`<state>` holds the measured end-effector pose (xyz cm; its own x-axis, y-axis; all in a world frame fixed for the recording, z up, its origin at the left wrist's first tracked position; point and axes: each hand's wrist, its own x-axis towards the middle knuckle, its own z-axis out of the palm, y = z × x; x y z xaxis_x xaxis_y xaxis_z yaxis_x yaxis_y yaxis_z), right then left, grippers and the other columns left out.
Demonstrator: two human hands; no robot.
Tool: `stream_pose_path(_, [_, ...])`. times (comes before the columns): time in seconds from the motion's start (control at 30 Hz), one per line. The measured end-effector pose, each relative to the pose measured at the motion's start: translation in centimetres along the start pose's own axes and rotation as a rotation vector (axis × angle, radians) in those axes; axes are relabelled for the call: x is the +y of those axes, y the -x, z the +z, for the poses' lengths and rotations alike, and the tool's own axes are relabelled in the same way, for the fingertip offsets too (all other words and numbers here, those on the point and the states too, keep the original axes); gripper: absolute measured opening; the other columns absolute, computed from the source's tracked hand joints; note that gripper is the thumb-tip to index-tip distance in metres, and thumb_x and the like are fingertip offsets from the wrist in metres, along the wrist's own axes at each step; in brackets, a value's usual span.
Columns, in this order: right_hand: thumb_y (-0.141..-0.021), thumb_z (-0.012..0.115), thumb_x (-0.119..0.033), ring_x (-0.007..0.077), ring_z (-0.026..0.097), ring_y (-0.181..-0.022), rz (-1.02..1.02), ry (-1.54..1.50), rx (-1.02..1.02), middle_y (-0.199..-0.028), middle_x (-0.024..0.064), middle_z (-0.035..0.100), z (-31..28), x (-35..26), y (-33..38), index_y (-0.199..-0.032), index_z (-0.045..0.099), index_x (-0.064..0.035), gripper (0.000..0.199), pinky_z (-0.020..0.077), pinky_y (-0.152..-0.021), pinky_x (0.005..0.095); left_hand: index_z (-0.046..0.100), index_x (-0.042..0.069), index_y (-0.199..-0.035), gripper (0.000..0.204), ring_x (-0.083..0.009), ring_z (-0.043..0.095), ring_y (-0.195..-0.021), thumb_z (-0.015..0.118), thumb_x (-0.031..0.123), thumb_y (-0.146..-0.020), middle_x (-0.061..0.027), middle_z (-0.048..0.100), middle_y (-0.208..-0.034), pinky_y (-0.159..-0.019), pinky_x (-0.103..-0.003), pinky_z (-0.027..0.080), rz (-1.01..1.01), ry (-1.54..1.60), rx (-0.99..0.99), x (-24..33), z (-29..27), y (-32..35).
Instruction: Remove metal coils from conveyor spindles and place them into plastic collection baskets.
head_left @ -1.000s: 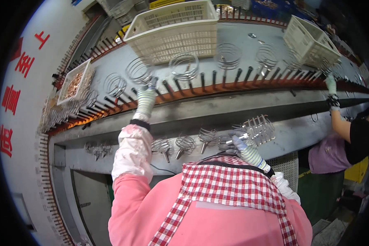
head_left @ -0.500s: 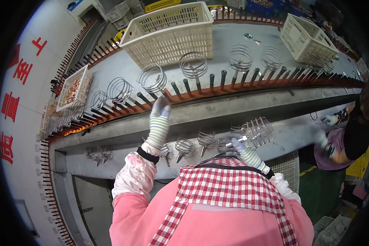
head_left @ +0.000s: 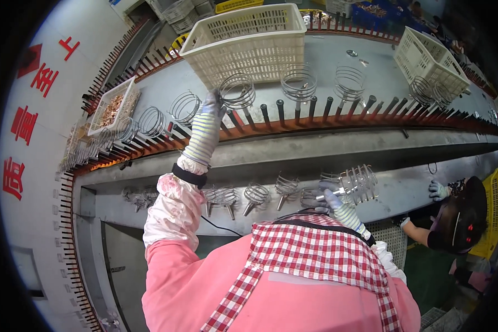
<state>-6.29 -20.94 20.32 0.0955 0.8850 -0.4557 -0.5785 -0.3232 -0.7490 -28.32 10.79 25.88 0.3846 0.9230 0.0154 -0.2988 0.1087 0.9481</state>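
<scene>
My left hand (head_left: pixel 203 128), in a striped glove, reaches up to the near left edge of a wire coil (head_left: pixel 238 92) standing at the row of pegs (head_left: pixel 280 110). Its fingertips meet or overlap the coil's rim; their grip is unclear. Low over the bench, my right hand (head_left: pixel 338 206) is closed around the bright metal stem of a wire coil (head_left: pixel 359 184) lying tilted to the right. Left of it, stemmed wire coils (head_left: pixel 256 195) rest on the bench, among them one coil (head_left: pixel 286 186) with its stem pointing down.
A big cream crate (head_left: pixel 246 52) stands behind the pegs, with a smaller crate (head_left: pixel 430 60) farther right. A white basket (head_left: pixel 114 108) of copper-coloured parts is at left. Another person's gloved hand (head_left: pixel 439 190) is at the right end of the steel bench (head_left: pixel 404 191).
My left hand has moved up from the pegs to a coil's edge. Pegs and coils have shifted left relative to the crates. My right hand keeps its coil. The other person leans lower.
</scene>
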Motion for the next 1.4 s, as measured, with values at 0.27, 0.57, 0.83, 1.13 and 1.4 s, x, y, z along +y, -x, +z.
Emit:
stream_pose_path(0.27, [-0.086,0.059,-0.033,0.0218,0.06,-0.091,0.032,0.015,-0.016,-0.114,0.0176,0.054,0.6,0.5,-0.3,-0.123,0.041,-0.0027,0.051,0.0528,-0.076,0.0302,0.051,-0.001,-0.118,0.035,-0.0145,0.061,-0.076,0.058,0.013,-0.086,-0.007,0.061,-0.088,-0.066,-0.025,0.053,-0.045,-0.324,0.298,4.4,-5.4,-0.4])
stream_pose_path(0.57, [-0.089,0.056,-0.029,0.0172,0.061,-0.086,0.048,-0.034,-0.022,-0.112,0.0146,0.056,1.7,1.0,0.2,-0.122,0.041,-0.003,0.044,0.0526,-0.073,0.0262,0.063,0.003,-0.103,0.034,-0.0145,0.064,-0.058,0.064,0.015,-0.072,-0.0098,0.066,-0.071,-0.053,-0.026,0.051,-0.256,-1.168,0.415,9.7,-9.9,-3.4])
stream_pose_path(0.83, [-0.089,0.055,-0.03,0.0168,0.059,-0.089,0.11,-0.072,-0.087,-0.11,0.0123,0.056,-0.5,1.6,-1.0,-0.122,0.041,-0.003,0.044,0.0524,-0.072,0.0263,0.064,0.008,-0.103,0.041,-0.0281,0.06,-0.099,0.066,0.025,-0.066,-0.0175,0.063,-0.102,-0.087,-0.033,0.046,-0.196,-1.673,0.499,12.1,-12.0,-3.9])
stream_pose_path(1.13, [-0.089,0.056,-0.031,0.0096,0.059,-0.077,-0.13,0.464,-0.102,-0.092,0.008,0.06,2.2,-1.5,-2.2,-0.109,0.049,0.0023,0.039,0.0485,-0.069,0.0223,0.058,0.002,-0.109,0.03,-0.0127,0.056,-0.088,0.063,0.013,-0.083,-0.0057,0.062,-0.095,-0.077,-0.028,0.046,0.116,-1.01,-0.252,5.8,1.6,8.2])
stream_pose_path(1.4, [-0.089,0.049,-0.046,0.0071,0.053,-0.065,0.063,0.441,-0.244,-0.078,0.0006,0.056,5.4,-2.7,-2.9,-0.099,0.056,-0.0039,0.044,0.045,-0.062,0.0202,0.04,-0.001,-0.128,0.059,-0.012,0.055,-0.085,0.059,0.034,-0.085,-0.0062,0.058,-0.104,-0.076,-0.025,0.044,-0.56,0.087,-0.699,-5.8,8.4,13.7])
